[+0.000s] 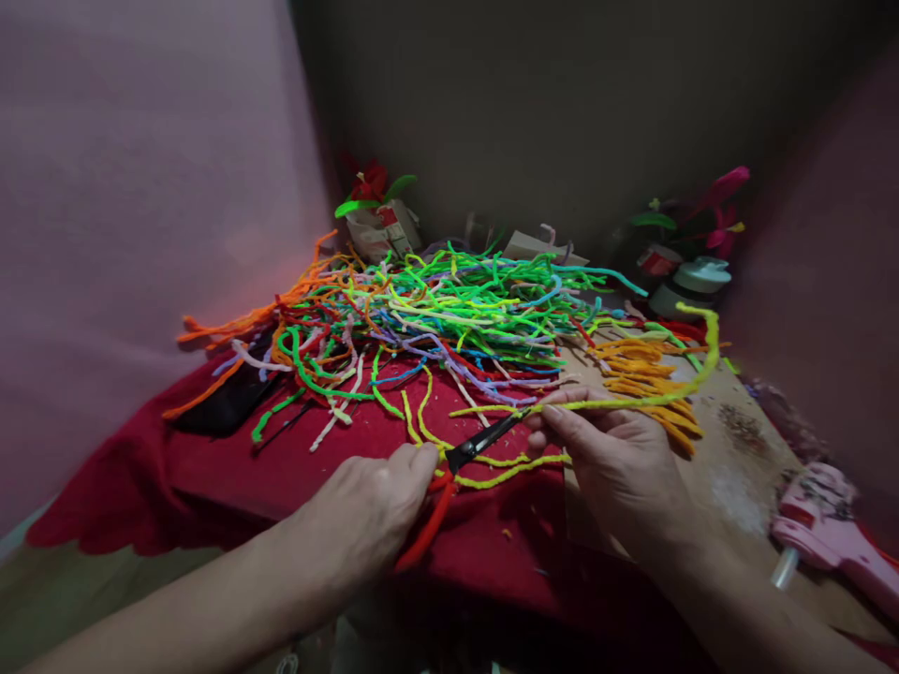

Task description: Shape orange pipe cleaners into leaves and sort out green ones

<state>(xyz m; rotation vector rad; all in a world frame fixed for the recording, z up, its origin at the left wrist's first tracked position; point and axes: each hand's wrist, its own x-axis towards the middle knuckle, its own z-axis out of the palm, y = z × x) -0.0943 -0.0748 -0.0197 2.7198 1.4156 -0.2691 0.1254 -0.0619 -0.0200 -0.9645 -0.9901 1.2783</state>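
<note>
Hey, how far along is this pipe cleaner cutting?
Done: a batch of short orange pieces lies on the cardboard. In hand: the left hand works the scissors at a yellow pipe cleaner that the right hand holds. Left: the big mixed pile behind looks mostly uncut.

Red cloth (295,468) lies bare near the hands; the pipe-cleaner heap (435,318) blocks beyond.

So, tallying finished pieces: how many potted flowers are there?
2: a red flower at the back left, a pink flower at the back right; the pile may hide others.
</note>
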